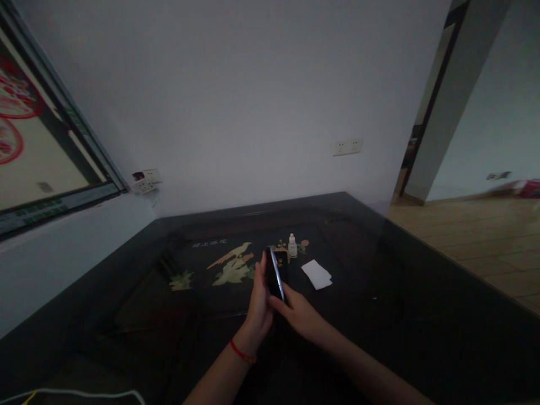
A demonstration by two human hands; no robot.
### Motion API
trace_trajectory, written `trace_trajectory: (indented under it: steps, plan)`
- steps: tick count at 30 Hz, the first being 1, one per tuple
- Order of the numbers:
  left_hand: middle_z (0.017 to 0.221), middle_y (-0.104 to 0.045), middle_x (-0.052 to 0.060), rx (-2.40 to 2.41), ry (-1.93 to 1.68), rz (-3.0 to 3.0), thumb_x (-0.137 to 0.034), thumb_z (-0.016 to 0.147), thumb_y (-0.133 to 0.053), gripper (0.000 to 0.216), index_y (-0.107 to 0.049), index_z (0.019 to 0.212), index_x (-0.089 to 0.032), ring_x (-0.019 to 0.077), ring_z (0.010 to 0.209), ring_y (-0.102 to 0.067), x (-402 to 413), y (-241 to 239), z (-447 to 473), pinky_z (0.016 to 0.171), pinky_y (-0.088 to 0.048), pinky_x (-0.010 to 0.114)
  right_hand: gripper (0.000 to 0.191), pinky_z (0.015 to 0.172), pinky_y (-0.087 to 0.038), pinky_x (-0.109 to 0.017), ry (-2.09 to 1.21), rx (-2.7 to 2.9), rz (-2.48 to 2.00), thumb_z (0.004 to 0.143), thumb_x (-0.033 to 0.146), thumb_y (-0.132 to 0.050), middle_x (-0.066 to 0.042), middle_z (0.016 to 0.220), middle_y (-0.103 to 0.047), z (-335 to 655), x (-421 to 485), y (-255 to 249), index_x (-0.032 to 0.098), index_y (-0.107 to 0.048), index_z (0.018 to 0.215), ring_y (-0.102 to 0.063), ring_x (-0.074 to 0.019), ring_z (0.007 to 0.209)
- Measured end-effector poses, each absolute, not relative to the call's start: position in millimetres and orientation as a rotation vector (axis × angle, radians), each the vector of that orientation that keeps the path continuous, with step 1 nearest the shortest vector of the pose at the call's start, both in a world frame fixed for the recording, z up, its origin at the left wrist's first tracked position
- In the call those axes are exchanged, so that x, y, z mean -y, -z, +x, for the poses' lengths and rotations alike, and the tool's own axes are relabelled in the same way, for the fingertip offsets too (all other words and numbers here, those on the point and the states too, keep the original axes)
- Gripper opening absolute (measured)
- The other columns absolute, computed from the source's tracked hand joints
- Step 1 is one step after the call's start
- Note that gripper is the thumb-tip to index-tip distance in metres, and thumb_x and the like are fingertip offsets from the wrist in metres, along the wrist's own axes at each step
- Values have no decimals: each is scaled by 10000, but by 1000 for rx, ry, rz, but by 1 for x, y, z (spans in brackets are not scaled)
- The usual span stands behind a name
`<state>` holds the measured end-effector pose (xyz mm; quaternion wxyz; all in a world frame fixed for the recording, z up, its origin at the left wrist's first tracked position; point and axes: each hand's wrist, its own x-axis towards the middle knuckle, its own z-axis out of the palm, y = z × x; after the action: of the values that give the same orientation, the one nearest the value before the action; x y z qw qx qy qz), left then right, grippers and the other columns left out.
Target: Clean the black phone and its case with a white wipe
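Observation:
My left hand (259,304) holds a dark smartphone (275,274) upright on its edge above the black table (422,315), its fingers closed round the phone's back. A red cord circles that wrist. My right hand (300,315) grips the phone's lower end with its fingers closed on it. Just beyond the phone stands a small white dropper bottle (292,246). A white folded cloth or tissue (316,274) lies flat to the right of the phone.
The table top bears a painted bird and leaves (232,264). Walls close it in at the back and left, with a window (37,146) on the left. A white cable (80,392) lies at the near left edge. Wooden floor (472,236) opens to the right.

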<state>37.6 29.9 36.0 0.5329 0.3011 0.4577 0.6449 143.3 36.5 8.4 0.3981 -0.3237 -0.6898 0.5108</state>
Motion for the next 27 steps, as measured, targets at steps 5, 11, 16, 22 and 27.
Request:
trace_trajectory:
  steps: [5, 11, 16, 22, 27]
  plan:
    - [1368, -511, 89, -1289, -1461, 1043, -574, 911, -171, 632, -258, 1460, -273, 198, 1203, -527, -42, -35, 25, 975, -434, 361, 516, 948, -437, -429, -1407, 1519, -859, 815, 583, -551, -92, 1079, -677, 148, -57, -1, 165, -621, 1108, -594, -288, 1061]
    - [1389, -443, 114, -1783, -1289, 1441, -319, 869, -480, 494, -419, 1346, -211, 252, 1306, -369, -83, -6, -17, 1119, -183, 473, 589, 723, -518, -365, -1568, 1273, -966, 804, 673, -477, -85, 847, -697, 154, -61, 15, 140, -638, 996, -664, -243, 783]
    - [1253, -538, 115, -2006, -946, 1542, -288, 814, -614, 301, -594, 1077, -142, 285, 1199, -463, -102, 18, -26, 1032, -306, 548, 548, 624, -487, -295, -1550, 1239, -1039, 758, 671, -541, -60, 772, -673, 156, -66, 19, 144, -629, 879, -632, -207, 714]
    - [1153, -591, 79, -1979, -886, 1443, -343, 871, -556, 304, -577, 1113, -161, 202, 1015, -581, -107, 19, -35, 868, -485, 429, 471, 554, -440, -261, -1488, 1309, -1095, 777, 628, -543, -28, 707, -625, 160, -67, 17, 159, -583, 754, -576, -173, 653]
    - [920, -668, 76, -1778, -1096, 1174, -312, 819, -603, 270, -601, 1049, -171, 215, 875, -630, -95, 9, -53, 790, -498, 368, 455, 528, -428, -259, -1441, 1358, -1116, 812, 619, -484, -23, 684, -599, 164, -65, 8, 174, -552, 742, -553, -168, 622]
